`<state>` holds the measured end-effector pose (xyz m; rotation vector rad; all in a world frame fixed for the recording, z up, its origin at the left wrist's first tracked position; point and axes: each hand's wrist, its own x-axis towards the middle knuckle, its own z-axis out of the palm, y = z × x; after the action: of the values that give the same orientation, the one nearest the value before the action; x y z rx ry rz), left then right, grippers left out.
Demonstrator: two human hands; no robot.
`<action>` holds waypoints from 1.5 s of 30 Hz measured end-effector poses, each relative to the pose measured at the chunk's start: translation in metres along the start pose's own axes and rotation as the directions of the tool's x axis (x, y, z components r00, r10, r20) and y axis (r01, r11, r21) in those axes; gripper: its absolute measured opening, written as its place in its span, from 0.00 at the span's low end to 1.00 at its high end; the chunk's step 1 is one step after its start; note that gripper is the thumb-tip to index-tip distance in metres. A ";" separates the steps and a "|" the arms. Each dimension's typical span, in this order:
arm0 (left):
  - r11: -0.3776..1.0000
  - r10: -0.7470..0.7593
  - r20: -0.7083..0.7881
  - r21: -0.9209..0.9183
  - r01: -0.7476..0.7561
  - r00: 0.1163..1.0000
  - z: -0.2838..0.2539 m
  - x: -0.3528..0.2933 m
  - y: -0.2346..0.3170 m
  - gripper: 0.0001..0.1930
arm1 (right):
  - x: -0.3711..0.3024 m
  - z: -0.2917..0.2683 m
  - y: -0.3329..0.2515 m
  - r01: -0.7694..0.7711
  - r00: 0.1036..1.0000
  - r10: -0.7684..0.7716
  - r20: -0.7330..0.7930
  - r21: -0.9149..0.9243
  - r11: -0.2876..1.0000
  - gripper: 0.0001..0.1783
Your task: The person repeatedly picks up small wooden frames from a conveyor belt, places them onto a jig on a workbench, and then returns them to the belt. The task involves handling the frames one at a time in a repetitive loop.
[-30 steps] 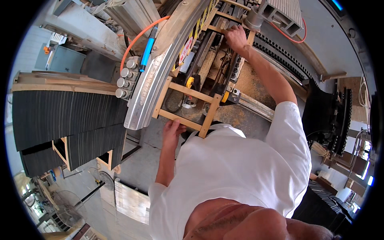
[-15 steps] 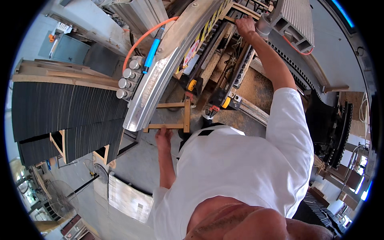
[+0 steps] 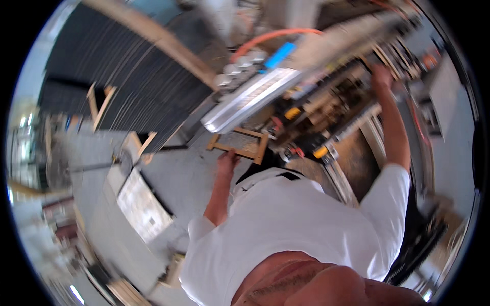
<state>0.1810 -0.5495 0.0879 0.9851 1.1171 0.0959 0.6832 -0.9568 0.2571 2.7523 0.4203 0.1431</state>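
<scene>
My left hand [image 3: 228, 161] is closed on the near bar of a small rectangular wooden frame [image 3: 262, 149], held low beside the machine's near end. My right arm is stretched out to the far right. There my right hand [image 3: 381, 79] lies at the machine's far end, against light wooden strips [image 3: 389, 62]. Its fingers are smeared by motion, so I cannot make out whether it grips them. The machine [image 3: 319, 120] between my hands has dark rails, yellow and red parts near me, and sawdust around it.
A long metal beam [image 3: 250, 99] with a blue cylinder [image 3: 279, 55] and an orange hose [image 3: 270, 36] slants above the machine. Stacked dark slats [image 3: 138, 71] stand to the left. A whitish panel [image 3: 144, 205] lies on the floor at lower left.
The whole view has turned and blurred, so the machine sits farther right. My left hand still holds the wooden frame. My right hand stays at the machine's far end.
</scene>
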 end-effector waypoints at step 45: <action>0.867 0.400 -0.440 -0.102 -0.488 0.804 -0.488 0.179 0.257 0.18 | -0.400 -0.027 -0.387 -0.160 0.921 -0.275 0.274 0.913 0.376 0.11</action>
<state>-0.0159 -0.0041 0.1025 1.0465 1.1969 0.8267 0.1937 -0.7241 0.1257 3.7165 0.6219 -0.9967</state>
